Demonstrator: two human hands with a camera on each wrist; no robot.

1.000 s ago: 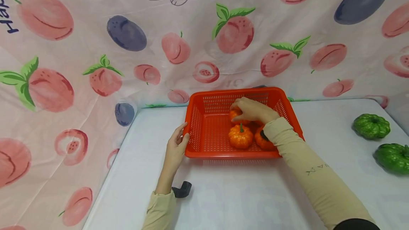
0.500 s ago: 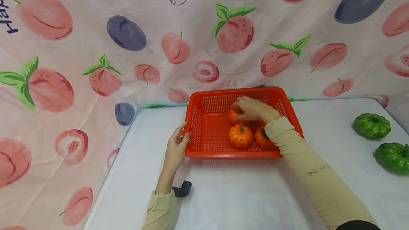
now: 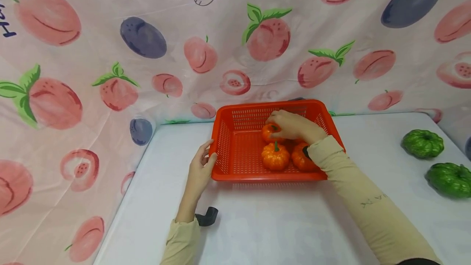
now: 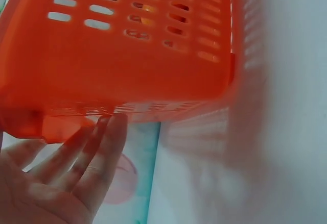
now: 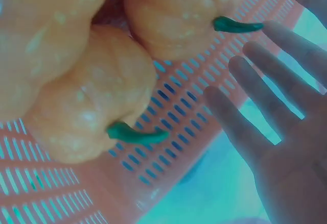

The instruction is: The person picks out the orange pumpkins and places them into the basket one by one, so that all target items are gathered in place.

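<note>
My left hand (image 3: 200, 169) is at the left end of a red plastic basket (image 3: 222, 146); in the left wrist view its fairly straight fingers (image 4: 104, 155) touch the outer wall. Inside the basket's right half lie several small orange pumpkins with green stems: one in front (image 3: 275, 156), one to its right (image 3: 302, 158) partly behind the sleeve, one at the back (image 3: 270, 131). Over that back pumpkin is my right hand (image 3: 296, 126), which hides part of it. In the right wrist view the extended fingers (image 5: 255, 94) stand apart from the pumpkins, near a green stem (image 5: 237, 26).
Two green pumpkins (image 3: 422, 143) (image 3: 449, 180) lie on the white table (image 3: 279, 224) to the right. Behind the basket hangs a fruit-printed cloth (image 3: 206, 23), which also covers the left side. A black wrist device (image 3: 207, 216) sticks out from my left wrist.
The head view has shifted slightly, so everything sits a little further left. My right forearm has moved slightly to the right; both hands stay at nearly the same places on and over the basket.
</note>
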